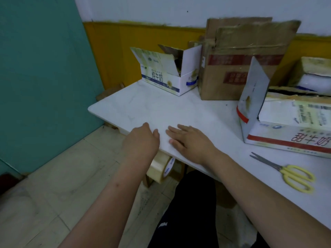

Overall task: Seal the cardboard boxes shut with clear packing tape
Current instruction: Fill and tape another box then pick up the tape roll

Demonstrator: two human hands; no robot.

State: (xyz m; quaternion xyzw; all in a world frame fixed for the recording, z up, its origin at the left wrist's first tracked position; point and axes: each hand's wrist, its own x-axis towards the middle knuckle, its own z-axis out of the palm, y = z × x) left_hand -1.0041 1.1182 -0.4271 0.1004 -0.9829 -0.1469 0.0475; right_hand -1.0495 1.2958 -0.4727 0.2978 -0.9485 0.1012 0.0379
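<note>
Head view: boxes on counter flaps open, nothing sealed. Tape roll below counter edge, under left hand, grip unclear. Right hand flat, fingers straight, empty.

boxes at table rear, scissors front-right, tape roll under edge

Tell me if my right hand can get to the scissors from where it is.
Probably yes. The right hand lies flat on the table near its front edge, and the scissors lie on the same table further to the right. Only bare tabletop shows between them; the milk box sits further back.
</note>
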